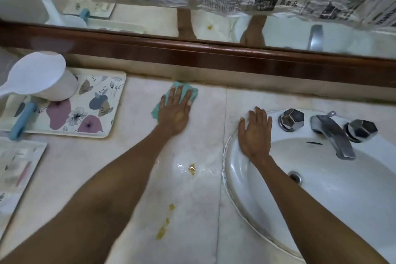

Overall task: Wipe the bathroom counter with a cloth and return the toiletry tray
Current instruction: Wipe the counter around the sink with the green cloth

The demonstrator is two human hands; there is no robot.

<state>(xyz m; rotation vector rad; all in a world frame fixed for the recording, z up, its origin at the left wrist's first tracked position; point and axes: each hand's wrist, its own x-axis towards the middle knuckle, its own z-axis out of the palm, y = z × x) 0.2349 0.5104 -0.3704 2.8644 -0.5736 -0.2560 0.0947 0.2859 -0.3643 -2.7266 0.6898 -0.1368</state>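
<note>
A home bathroom: white sink (242, 180) with chrome faucet (332, 135) set in a marble table (132, 178), wood-framed mirror (150, 19) behind.

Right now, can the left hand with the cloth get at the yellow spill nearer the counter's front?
Probably yes: the left hand presses the cloth flat, and bare counter lies between it and the yellow spill.
</note>
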